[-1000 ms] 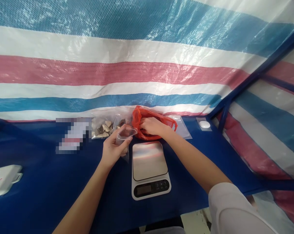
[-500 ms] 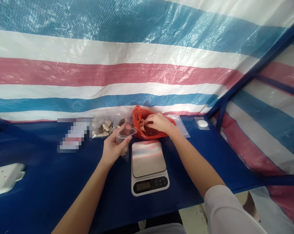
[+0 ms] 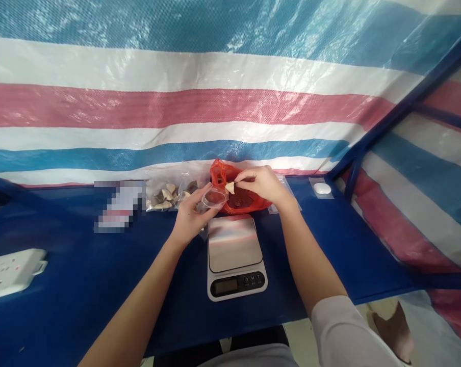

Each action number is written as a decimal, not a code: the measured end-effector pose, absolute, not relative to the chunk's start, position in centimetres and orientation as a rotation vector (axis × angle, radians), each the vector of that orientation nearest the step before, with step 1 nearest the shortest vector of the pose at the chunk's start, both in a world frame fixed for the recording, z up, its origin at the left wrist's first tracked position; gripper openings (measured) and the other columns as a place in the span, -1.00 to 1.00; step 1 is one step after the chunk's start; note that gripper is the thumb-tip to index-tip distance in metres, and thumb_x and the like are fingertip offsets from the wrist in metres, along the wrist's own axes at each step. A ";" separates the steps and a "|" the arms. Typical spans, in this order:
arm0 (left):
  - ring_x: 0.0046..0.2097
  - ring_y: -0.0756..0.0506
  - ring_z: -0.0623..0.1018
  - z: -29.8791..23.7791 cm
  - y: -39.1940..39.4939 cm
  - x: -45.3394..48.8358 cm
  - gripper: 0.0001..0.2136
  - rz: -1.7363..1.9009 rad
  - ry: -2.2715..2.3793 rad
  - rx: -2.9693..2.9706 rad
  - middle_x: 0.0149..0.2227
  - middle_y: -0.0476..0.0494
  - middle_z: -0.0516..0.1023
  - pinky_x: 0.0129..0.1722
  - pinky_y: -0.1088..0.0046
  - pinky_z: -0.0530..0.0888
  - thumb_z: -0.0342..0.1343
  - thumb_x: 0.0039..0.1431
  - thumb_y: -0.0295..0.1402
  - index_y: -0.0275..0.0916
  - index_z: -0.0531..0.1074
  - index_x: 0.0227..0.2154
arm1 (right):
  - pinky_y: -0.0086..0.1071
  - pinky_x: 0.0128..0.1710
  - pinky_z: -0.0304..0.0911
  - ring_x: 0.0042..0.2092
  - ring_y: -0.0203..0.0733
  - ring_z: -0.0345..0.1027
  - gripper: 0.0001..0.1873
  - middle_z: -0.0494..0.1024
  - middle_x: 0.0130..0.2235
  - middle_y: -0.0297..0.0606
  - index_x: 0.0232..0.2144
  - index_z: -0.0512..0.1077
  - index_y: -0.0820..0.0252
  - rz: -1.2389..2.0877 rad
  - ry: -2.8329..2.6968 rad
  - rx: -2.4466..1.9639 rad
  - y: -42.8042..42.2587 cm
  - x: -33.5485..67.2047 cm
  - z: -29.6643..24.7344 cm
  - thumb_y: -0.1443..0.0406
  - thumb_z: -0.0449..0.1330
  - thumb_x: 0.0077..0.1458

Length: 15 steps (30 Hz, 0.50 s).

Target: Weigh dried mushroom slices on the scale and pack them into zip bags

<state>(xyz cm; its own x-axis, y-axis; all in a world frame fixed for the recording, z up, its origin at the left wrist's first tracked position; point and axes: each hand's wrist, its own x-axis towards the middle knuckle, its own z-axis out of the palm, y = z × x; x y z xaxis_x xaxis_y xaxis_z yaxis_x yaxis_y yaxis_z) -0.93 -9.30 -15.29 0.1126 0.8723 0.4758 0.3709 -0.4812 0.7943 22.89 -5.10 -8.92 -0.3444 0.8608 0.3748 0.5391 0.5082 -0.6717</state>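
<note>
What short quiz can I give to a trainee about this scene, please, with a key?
1. Which hand holds the clear plastic cup: left or right?
2. True or false: the red plastic bag lies on the steel plate of the white digital scale.
3. What colour is the small piece pinched by the right hand?

Key:
1. The left hand.
2. False: the bag lies behind the scale.
3. Pale cream.

Glossy plastic cup, crinkled plastic bag, brushed-metal scale, woven plastic tarpaulin
</note>
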 end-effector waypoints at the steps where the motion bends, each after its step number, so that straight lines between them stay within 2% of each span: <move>1: 0.06 -0.27 0.61 -15.4 -9.4 -0.9 -0.39 1.350 1.183 1.926 0.03 -0.28 0.63 0.16 0.15 0.50 0.32 0.10 -0.06 -0.26 0.49 0.17 | -0.33 -0.04 0.40 -0.16 -0.17 0.59 -0.84 0.72 -0.22 -0.32 -0.33 0.68 0.09 0.567 -2.029 -1.114 -5.3 22.8 -8.6 0.40 0.30 0.12; 5: 0.04 -0.27 0.62 -15.5 -9.9 -0.5 -0.37 1.320 1.145 1.988 0.00 -0.29 0.65 0.12 0.15 0.52 0.32 0.10 -0.09 -0.31 0.46 0.19 | -0.34 -0.04 0.38 -0.16 -0.19 0.58 -0.84 0.71 -0.24 -0.34 -0.35 0.68 0.08 0.530 -2.078 -1.039 -6.4 22.0 -6.9 0.40 0.29 0.12; 11: 0.17 -0.29 0.56 -15.0 -10.8 -0.5 -0.31 1.298 1.172 1.948 0.15 -0.32 0.57 0.23 0.13 0.45 0.31 0.11 -0.08 -0.31 0.39 0.25 | -0.36 -0.07 0.34 -0.20 -0.23 0.55 -0.81 0.71 -0.23 -0.33 -0.32 0.67 0.11 0.519 -2.246 -1.042 -8.1 20.5 -5.6 0.43 0.26 0.15; 15: 0.19 -0.32 0.55 -15.1 -10.9 -0.5 -0.31 1.275 1.189 1.919 0.16 -0.33 0.56 0.24 0.12 0.44 0.32 0.09 -0.04 -0.30 0.42 0.23 | -0.35 -0.11 0.32 -0.19 -0.21 0.54 -0.77 0.70 -0.20 -0.29 -0.28 0.67 0.12 0.417 -2.387 -1.073 -8.3 19.5 -5.9 0.45 0.22 0.18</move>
